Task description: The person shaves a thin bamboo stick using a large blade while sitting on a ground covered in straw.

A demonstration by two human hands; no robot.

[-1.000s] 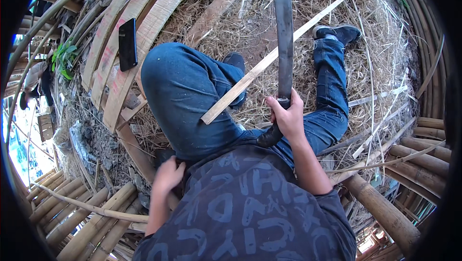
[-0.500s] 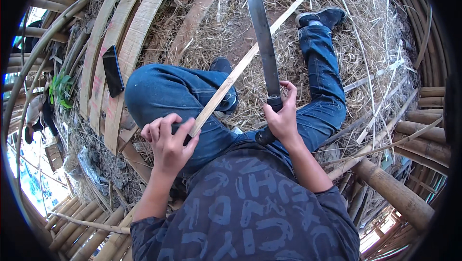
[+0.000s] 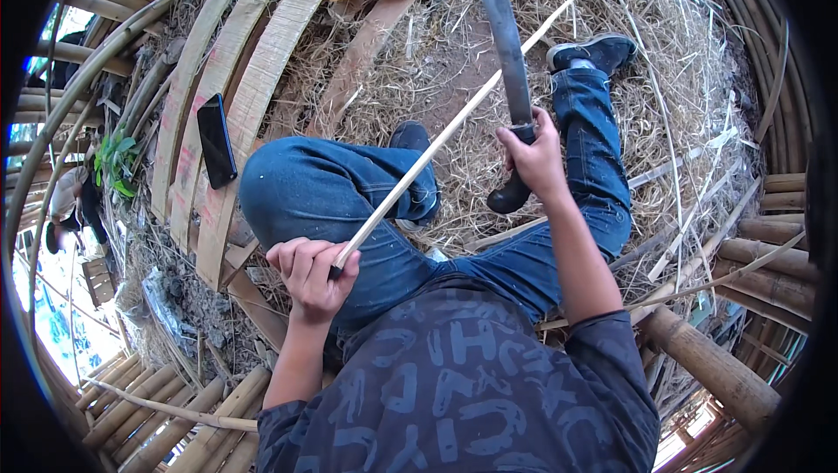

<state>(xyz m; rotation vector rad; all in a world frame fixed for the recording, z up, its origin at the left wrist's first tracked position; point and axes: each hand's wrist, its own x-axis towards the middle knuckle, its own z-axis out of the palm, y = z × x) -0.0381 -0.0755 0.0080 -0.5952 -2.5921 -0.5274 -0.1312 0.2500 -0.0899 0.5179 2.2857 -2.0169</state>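
My left hand (image 3: 312,279) is closed around the near end of a long, thin strip of pale split bamboo or wood (image 3: 436,143). The strip slants up and away to the right, over my bent left leg and the straw. Its near tip, dark at the end, pokes out by my thumb. In my right hand (image 3: 535,157) is a machete (image 3: 504,41), gripped by its dark curved handle. The broad grey blade points away from me and crosses over the strip near its far part. Part of the handle is hidden by my fingers.
Wooden slats (image 3: 278,63) lie at the left, with a dark phone (image 3: 217,141) resting on them. Straw (image 3: 646,2) and loose shavings cover the ground. Bamboo poles (image 3: 711,364) line the right side, and bamboo slats (image 3: 144,403) fill the lower left.
My right hand has moved forward and right with the machete. The strip has turned so a narrower side shows, and my left fingers have closed more tightly around its end.
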